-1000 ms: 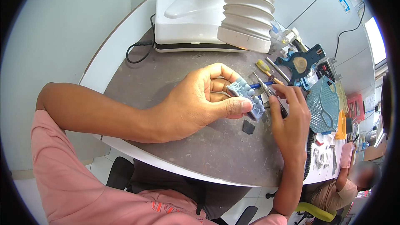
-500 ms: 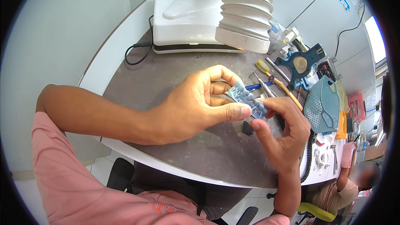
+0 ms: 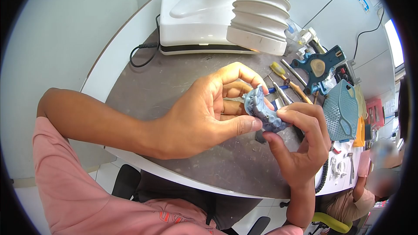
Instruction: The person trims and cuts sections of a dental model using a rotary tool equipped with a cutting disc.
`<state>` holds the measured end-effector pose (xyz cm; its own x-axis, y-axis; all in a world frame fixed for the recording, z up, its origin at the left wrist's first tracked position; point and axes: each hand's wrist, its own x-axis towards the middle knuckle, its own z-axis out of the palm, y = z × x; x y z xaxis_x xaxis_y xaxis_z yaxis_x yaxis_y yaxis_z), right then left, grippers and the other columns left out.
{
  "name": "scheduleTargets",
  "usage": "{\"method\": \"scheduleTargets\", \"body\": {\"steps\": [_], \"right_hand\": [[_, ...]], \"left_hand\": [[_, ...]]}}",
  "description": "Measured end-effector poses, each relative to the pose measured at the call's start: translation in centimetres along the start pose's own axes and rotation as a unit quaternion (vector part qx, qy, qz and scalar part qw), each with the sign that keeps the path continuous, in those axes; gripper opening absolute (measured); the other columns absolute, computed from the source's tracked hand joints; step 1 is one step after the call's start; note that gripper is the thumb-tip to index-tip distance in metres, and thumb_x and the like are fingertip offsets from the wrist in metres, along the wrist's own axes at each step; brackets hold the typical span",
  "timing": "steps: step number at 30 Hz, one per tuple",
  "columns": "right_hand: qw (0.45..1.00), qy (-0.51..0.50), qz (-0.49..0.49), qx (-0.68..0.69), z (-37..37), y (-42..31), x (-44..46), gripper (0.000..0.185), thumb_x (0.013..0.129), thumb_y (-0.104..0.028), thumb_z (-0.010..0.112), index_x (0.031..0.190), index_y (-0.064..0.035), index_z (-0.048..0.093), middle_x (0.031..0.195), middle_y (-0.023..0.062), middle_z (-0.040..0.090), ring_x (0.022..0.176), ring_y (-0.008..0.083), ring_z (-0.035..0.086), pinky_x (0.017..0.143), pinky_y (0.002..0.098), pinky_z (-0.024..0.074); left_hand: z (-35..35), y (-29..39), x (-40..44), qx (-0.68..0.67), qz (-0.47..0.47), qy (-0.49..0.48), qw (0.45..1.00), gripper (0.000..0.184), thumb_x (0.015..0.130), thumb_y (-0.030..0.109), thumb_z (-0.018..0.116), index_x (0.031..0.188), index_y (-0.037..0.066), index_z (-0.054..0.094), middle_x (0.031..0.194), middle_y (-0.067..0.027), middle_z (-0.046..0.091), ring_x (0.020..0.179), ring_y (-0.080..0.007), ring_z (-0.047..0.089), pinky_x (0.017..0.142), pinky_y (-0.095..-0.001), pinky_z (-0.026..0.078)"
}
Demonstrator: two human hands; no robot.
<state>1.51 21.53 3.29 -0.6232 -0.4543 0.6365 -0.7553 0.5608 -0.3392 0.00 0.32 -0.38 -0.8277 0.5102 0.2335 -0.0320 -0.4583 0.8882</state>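
A blue-grey dental model point(image 3: 262, 110) is held between both hands over the grey-brown bench top point(image 3: 209, 161). My left hand point(image 3: 213, 109) grips its left side, thumb in front and fingers behind. The fingertips of my right hand point(image 3: 300, 139) pinch its right end. Just beyond the model, a silver handpiece point(image 3: 282, 95) lies on the bench, partly behind my right hand. A small dark piece point(image 3: 260, 137) sits below the model, partly covered.
A white machine point(image 3: 196, 21) and a ribbed hose point(image 3: 259, 13) stand at the back. To the right are a yellow brush point(image 3: 277, 68), a blue metal stand point(image 3: 318, 67), and a blue basket point(image 3: 342, 111). Two people are visible at the far right.
My right hand has let go of the handpiece, which now lies on the bench, and has taken hold of the model. The model has turned between my hands. A second person has appeared at the far right.
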Motion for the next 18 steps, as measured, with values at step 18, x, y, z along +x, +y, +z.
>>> {"method": "scheduleTargets", "body": {"steps": [18], "right_hand": [[1.0, 0.013, -0.013, -0.006, 0.41, -0.01, -0.02, 0.038, 0.064, -0.007, 0.085, 0.099, -0.004, 0.07, 0.093, 0.0125, 0.065, 0.078, 0.0222, 0.065, 0.066, 0.0307, 0.0531]], "left_hand": [[0.25, 0.16, 0.04, 0.015, -0.007, 0.001, 1.0, 0.042, 0.089, -0.004, 0.063, 0.125, 0.004, 0.042, 0.12, -0.0124, 0.057, 0.116, -0.018, 0.058, 0.1, -0.0319, 0.049]]}}
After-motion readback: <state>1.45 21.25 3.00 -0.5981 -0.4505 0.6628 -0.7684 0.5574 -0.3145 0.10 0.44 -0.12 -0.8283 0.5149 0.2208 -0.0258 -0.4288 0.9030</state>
